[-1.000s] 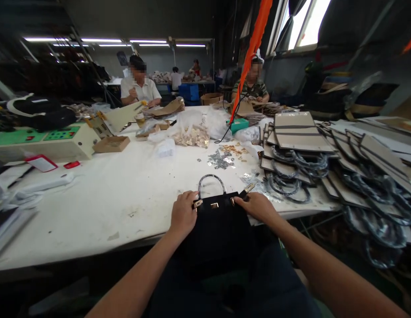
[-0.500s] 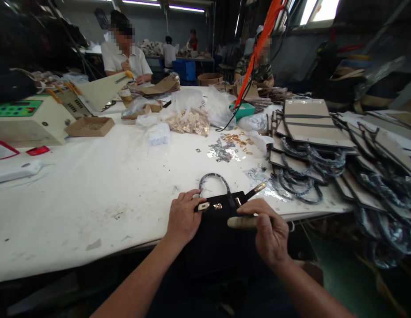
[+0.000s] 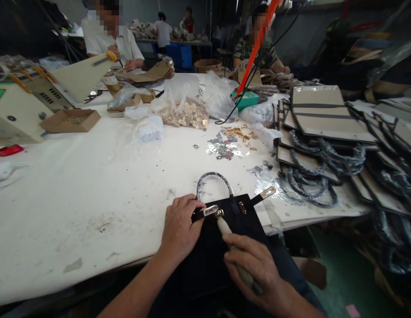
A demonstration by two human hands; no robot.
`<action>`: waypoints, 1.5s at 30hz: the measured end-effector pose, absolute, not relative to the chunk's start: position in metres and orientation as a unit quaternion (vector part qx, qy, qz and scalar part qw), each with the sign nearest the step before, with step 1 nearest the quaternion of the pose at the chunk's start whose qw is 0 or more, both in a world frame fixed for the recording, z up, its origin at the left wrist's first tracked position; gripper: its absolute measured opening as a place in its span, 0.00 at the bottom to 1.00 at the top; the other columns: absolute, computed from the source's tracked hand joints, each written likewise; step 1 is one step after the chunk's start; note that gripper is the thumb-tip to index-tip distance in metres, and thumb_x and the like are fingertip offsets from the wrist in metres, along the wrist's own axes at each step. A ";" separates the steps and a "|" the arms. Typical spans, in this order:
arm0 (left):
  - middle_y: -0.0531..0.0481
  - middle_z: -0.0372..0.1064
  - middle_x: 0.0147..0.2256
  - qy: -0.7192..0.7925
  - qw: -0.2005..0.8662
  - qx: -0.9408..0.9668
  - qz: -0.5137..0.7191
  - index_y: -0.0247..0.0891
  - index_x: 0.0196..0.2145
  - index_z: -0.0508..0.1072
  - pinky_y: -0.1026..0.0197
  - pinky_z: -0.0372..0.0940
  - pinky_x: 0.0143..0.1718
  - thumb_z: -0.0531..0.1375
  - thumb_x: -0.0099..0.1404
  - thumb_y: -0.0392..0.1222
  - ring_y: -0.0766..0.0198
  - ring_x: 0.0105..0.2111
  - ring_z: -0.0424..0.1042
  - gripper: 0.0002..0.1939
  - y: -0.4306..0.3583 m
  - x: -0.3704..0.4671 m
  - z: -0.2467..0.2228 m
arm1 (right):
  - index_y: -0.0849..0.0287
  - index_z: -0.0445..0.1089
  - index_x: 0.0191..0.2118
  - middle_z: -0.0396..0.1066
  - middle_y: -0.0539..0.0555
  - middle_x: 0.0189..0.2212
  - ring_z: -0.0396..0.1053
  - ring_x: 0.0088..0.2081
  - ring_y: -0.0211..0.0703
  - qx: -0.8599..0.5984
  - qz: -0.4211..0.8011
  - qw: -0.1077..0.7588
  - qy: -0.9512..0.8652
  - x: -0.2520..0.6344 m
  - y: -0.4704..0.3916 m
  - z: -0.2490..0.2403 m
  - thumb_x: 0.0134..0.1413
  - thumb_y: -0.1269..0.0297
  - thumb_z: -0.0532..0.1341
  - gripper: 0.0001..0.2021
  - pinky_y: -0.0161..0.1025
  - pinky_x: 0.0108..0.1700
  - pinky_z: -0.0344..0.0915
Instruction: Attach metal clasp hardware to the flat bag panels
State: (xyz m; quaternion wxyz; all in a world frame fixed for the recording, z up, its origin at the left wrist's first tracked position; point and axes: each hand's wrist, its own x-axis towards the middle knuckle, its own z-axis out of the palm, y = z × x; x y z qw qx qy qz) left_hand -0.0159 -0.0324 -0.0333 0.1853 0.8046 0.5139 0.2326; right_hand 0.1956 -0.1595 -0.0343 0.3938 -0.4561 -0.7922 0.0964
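Note:
A black handbag piece [image 3: 205, 247] lies over the table's front edge, its plastic-wrapped handle [image 3: 215, 175] standing up on the table. My left hand [image 3: 183, 225] is closed on a short black strap with a gold metal plate [image 3: 211, 210] at its end, pressing at the bag's upper left. My right hand [image 3: 255, 265] grips a pale, stick-like hand tool [image 3: 224, 226]. The tool's far end is at the small gold clasp [image 3: 220, 213] beside the plate; its exact tip is hard to make out. Another strap with a gold plate [image 3: 268, 192] points right, near a second gold fitting [image 3: 242, 207].
Loose silver plates [image 3: 222, 148] and gold fittings [image 3: 240, 132] lie ahead on the white table [image 3: 93, 176]. Behind them is a bag of gold parts [image 3: 185, 114]. Stacked bag panels [image 3: 321, 115] crowd the right. A cardboard tray [image 3: 71, 121] and a machine [image 3: 16, 115] stand left. Co-workers sit opposite.
My right hand has swung the pale tool from pointing left across the bag to pointing up at the clasp. The strap plate under my left hand has shifted right, near the clasp.

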 end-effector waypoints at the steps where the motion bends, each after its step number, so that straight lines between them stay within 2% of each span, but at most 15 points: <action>1: 0.48 0.72 0.53 0.513 0.188 0.804 0.234 0.48 0.44 0.78 0.47 0.60 0.51 0.61 0.69 0.39 0.49 0.53 0.68 0.08 -0.032 -0.016 -0.033 | 0.54 0.70 0.52 0.78 0.62 0.53 0.78 0.52 0.50 -0.449 0.093 0.390 -0.798 0.195 -0.155 -0.035 0.61 0.74 0.62 0.15 0.43 0.53 0.76; 9: 0.47 0.72 0.54 0.528 0.191 0.796 0.225 0.47 0.43 0.78 0.46 0.60 0.51 0.60 0.72 0.42 0.48 0.54 0.67 0.07 -0.032 -0.013 -0.033 | 0.56 0.71 0.50 0.79 0.61 0.51 0.79 0.51 0.46 -0.426 0.102 0.390 -0.810 0.197 -0.142 -0.037 0.63 0.75 0.60 0.12 0.40 0.53 0.75; 13: 0.48 0.71 0.55 0.520 0.201 0.800 0.222 0.48 0.46 0.78 0.46 0.60 0.52 0.56 0.72 0.38 0.50 0.55 0.66 0.11 -0.031 -0.015 -0.033 | 0.58 0.72 0.49 0.79 0.61 0.50 0.79 0.50 0.44 -0.412 0.106 0.408 -0.808 0.194 -0.139 -0.041 0.65 0.75 0.59 0.11 0.40 0.52 0.74; 18: 0.49 0.71 0.55 0.515 0.204 0.801 0.227 0.48 0.48 0.78 0.46 0.60 0.53 0.57 0.68 0.32 0.50 0.55 0.66 0.16 -0.030 -0.017 -0.035 | 0.58 0.71 0.49 0.79 0.61 0.51 0.78 0.52 0.45 -0.417 0.114 0.409 -0.803 0.194 -0.138 -0.039 0.63 0.77 0.59 0.12 0.40 0.54 0.73; 26: 0.49 0.72 0.54 0.507 0.197 0.803 0.243 0.48 0.49 0.78 0.45 0.61 0.53 0.55 0.73 0.37 0.50 0.55 0.67 0.14 -0.032 -0.019 -0.036 | 0.56 0.72 0.47 0.79 0.59 0.50 0.78 0.50 0.47 -0.430 0.136 0.433 -0.780 0.188 -0.139 -0.039 0.59 0.76 0.62 0.13 0.42 0.51 0.74; 28: 0.49 0.72 0.53 0.500 0.200 0.798 0.270 0.48 0.50 0.78 0.45 0.61 0.55 0.54 0.75 0.39 0.51 0.55 0.68 0.14 -0.033 -0.021 -0.037 | 0.56 0.72 0.47 0.79 0.59 0.48 0.79 0.48 0.47 -0.434 0.138 0.466 -0.759 0.188 -0.141 -0.026 0.58 0.76 0.64 0.12 0.41 0.48 0.75; 31: 0.49 0.73 0.53 0.484 0.220 0.770 0.353 0.47 0.52 0.77 0.47 0.61 0.59 0.52 0.77 0.42 0.54 0.56 0.68 0.15 -0.040 -0.021 -0.035 | 0.55 0.72 0.45 0.80 0.55 0.37 0.78 0.36 0.46 -0.419 0.137 0.501 -0.745 0.188 -0.151 0.005 0.57 0.73 0.64 0.10 0.43 0.39 0.74; 34: 0.46 0.71 0.54 0.489 0.264 0.707 0.437 0.44 0.53 0.75 0.50 0.63 0.60 0.49 0.79 0.46 0.56 0.56 0.70 0.17 -0.057 -0.015 -0.021 | 0.54 0.73 0.41 0.77 0.51 0.29 0.73 0.32 0.47 -0.414 0.149 0.489 -0.753 0.182 -0.167 0.026 0.58 0.70 0.64 0.06 0.46 0.39 0.72; 36: 0.46 0.71 0.54 0.499 0.291 0.669 0.467 0.43 0.53 0.74 0.51 0.63 0.61 0.48 0.80 0.48 0.57 0.55 0.70 0.18 -0.074 -0.008 -0.005 | 0.54 0.73 0.46 0.76 0.52 0.31 0.74 0.34 0.46 -0.423 0.154 0.488 -0.748 0.174 -0.175 0.028 0.61 0.71 0.64 0.09 0.45 0.40 0.72; 40: 0.45 0.71 0.53 0.496 0.306 0.637 0.505 0.43 0.51 0.75 0.49 0.61 0.63 0.48 0.79 0.52 0.56 0.57 0.69 0.19 -0.113 0.009 0.036 | 0.53 0.71 0.60 0.75 0.56 0.42 0.75 0.38 0.43 -0.477 0.163 0.510 -0.697 0.155 -0.181 0.020 0.64 0.70 0.63 0.20 0.38 0.39 0.74; 43: 0.45 0.71 0.55 0.485 0.326 0.641 0.498 0.44 0.53 0.73 0.46 0.61 0.64 0.51 0.77 0.54 0.53 0.59 0.69 0.18 -0.140 0.020 0.070 | 0.52 0.71 0.61 0.73 0.58 0.48 0.77 0.42 0.47 -0.522 0.158 0.508 -0.666 0.149 -0.186 0.032 0.58 0.67 0.67 0.25 0.41 0.45 0.76; 45: 0.43 0.70 0.57 0.470 0.341 0.654 0.484 0.45 0.57 0.71 0.43 0.62 0.64 0.57 0.74 0.55 0.50 0.59 0.69 0.20 -0.158 0.026 0.093 | 0.52 0.72 0.61 0.73 0.58 0.48 0.77 0.42 0.48 -0.538 0.144 0.504 -0.661 0.152 -0.193 0.049 0.55 0.66 0.68 0.26 0.42 0.45 0.77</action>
